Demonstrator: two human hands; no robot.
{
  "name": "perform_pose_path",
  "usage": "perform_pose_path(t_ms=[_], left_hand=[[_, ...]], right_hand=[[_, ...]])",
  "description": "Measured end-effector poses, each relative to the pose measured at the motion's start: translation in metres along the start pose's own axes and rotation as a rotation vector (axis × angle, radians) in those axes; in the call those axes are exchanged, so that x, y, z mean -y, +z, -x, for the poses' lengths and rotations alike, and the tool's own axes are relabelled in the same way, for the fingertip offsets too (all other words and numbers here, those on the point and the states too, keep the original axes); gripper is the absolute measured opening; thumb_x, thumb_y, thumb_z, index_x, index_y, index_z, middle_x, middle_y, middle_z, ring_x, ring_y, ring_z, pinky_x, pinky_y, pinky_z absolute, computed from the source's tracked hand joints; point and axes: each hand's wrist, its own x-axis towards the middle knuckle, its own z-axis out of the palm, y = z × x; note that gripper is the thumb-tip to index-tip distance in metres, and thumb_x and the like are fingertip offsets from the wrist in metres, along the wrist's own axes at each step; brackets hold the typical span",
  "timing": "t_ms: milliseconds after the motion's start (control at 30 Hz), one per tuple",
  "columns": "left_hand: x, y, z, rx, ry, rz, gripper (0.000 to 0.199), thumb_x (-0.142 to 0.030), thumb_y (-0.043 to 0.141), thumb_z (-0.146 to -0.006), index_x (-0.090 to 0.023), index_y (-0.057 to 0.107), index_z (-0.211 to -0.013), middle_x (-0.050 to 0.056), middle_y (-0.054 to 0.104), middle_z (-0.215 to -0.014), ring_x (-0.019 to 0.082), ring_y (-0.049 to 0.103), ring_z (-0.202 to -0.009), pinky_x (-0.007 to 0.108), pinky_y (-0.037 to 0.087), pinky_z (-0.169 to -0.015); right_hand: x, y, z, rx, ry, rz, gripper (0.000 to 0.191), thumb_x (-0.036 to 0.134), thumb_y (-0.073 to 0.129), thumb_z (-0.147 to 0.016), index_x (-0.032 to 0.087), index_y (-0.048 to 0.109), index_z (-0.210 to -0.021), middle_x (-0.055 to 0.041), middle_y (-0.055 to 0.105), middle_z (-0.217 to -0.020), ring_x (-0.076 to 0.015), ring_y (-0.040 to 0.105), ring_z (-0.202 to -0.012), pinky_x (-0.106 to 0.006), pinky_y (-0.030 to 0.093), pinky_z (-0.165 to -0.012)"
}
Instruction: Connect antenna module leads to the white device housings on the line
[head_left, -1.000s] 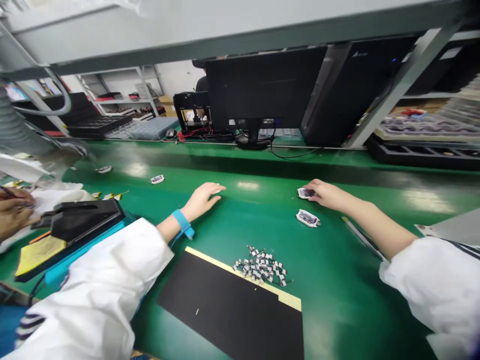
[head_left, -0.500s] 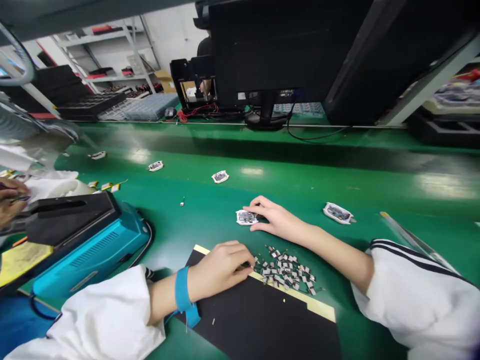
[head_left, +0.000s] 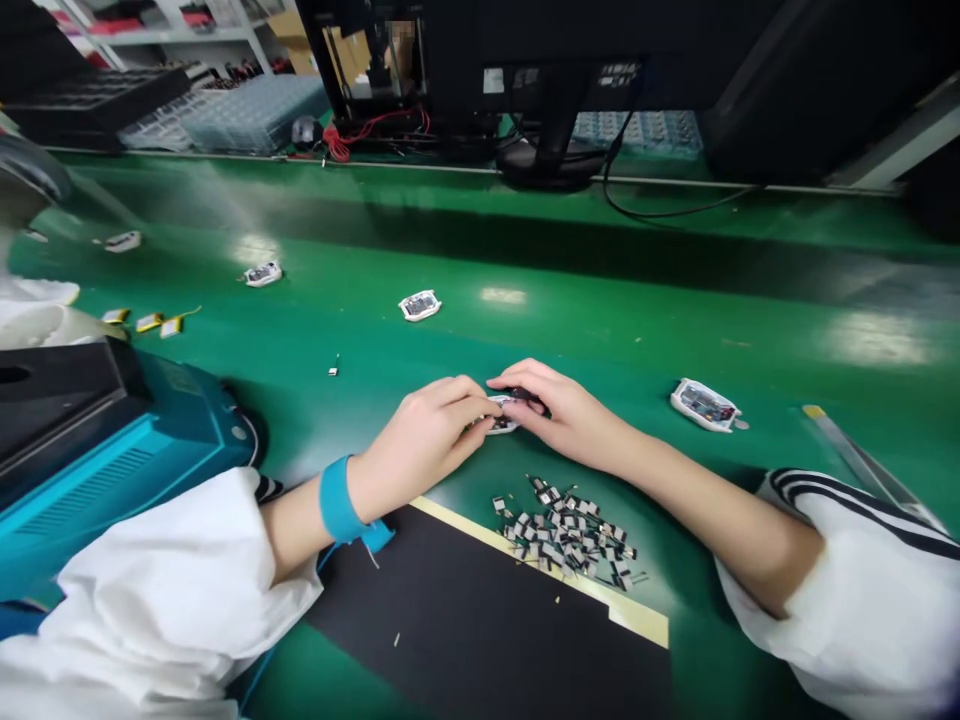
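**Circuit module (head_left: 501,425) pinched between left hand (head_left: 424,440) and right hand (head_left: 562,415) beside parts heap (head_left: 562,530)**

The circuit module is held just beyond the heap of small metal-and-black parts, its white rim partly hidden. The fingers (head_left: 457,400) of both hands are curled together and clamped on it from either side, with a dark piece (head_left: 523,395) pressed under the right fingertips. Any print on it is too small to read. A blue wrist strap (head_left: 337,500) is worn on the left wrist. On the green bench mat (head_left: 675,320), another module (head_left: 703,405) is placed right of the heap, and three more modules (head_left: 419,305) are scattered beyond and left of it. Yellow cells (head_left: 148,322) are laid farther left, near a teal machine (head_left: 127,450). A black sheet (head_left: 480,620) with yellow-taped edge runs along the heap's near side.
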Motion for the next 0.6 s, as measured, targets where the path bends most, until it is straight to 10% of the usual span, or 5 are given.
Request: perform_pose_path(t_ms=[600], left_hand=[[0.001, 0.018, 0.004, -0.019, 0.090, -0.181, 0.017, -0.015, 0.043, -0.083, -0.014, 0.059, -0.088, 0.004, 0.060, -0.082, 0.014, 0.054, -0.073, 0.025, 0.047, -0.064]], right_hand=[[0.002, 0.000, 0.009, 0.081, -0.009, -0.011, 0.036, 0.027, 0.055, -0.075, 0.018, 0.048, -0.109, -0.0062, 0.048, -0.101, -0.0140, 0.050, -0.091, -0.028, 0.046, -0.078]])
